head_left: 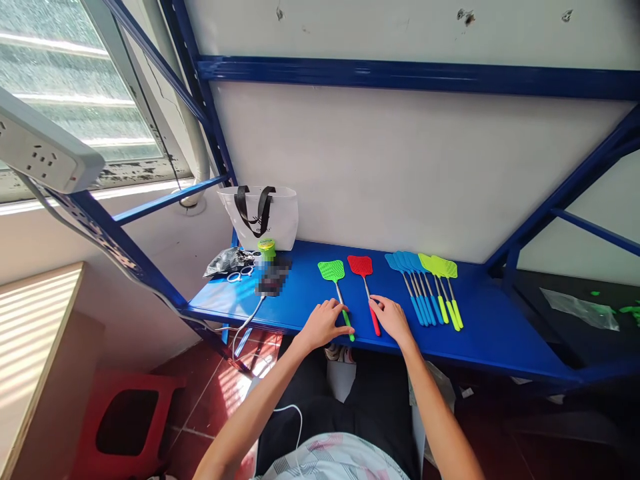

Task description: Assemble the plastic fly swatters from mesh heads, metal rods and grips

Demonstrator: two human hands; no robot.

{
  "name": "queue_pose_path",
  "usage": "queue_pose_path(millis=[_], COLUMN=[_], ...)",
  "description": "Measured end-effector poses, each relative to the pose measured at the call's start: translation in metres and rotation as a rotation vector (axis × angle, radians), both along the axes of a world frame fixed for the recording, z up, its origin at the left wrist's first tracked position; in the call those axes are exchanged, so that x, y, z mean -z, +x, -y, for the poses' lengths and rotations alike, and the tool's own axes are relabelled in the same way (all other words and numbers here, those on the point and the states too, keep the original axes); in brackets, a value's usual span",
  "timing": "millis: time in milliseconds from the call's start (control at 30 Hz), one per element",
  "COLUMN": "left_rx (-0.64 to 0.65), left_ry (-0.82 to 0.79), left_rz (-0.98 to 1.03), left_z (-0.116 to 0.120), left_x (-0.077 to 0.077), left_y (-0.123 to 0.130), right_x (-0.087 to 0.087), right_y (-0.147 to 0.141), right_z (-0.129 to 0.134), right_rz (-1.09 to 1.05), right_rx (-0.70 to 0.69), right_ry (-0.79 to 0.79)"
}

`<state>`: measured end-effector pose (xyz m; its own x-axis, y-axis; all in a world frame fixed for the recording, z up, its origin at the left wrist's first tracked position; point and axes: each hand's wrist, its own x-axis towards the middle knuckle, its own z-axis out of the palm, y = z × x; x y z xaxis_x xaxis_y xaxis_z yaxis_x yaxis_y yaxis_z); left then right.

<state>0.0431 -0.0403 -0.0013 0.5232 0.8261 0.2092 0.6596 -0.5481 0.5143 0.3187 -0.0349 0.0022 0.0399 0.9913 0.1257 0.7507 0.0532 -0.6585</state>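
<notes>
On the blue table lies a green fly swatter (331, 271) with a metal shaft. My left hand (324, 325) rests at its green handle, thumb and fingers spread apart along it. Just right of that is a red fly swatter (361, 266). The fingertips of my right hand (391, 319) are closed on it where the shaft meets the red handle. Farther right, several blue fly swatters (413, 262) overlap in a fanned row. Several yellow-green fly swatters (443, 267) continue that row, handles toward me.
A white bag (280, 215) with black straps stands at the back left. Before it are a green container (267, 249), scissors (241, 273), a black plastic bag (227, 260) and a blurred dark object (274, 277) with a white cable (249, 319). Blue frame bars (425, 75) surround the table.
</notes>
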Motion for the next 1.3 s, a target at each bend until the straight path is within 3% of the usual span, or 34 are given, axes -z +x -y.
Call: queue_pose_path(millis=[233, 400, 1300], left_rx=[-0.032, -0.133, -0.112], left_ry=[-0.019, 0.074, 0.255], left_rz=[0.079, 0.1, -0.074], left_z=[-0.032, -0.036, -0.032], left_x=[0.006, 0.016, 0.024], left_y=[-0.021, -0.02, -0.017], right_x=[0.003, 0.009, 0.016], right_y=[0.008, 0.015, 0.009], right_z=[-0.006, -0.009, -0.007], right_rz=[-0.184, -0.347, -0.262], right_rx=[-0.029, -0.021, -0.039], right_ry=[0.058, 0.078, 0.121])
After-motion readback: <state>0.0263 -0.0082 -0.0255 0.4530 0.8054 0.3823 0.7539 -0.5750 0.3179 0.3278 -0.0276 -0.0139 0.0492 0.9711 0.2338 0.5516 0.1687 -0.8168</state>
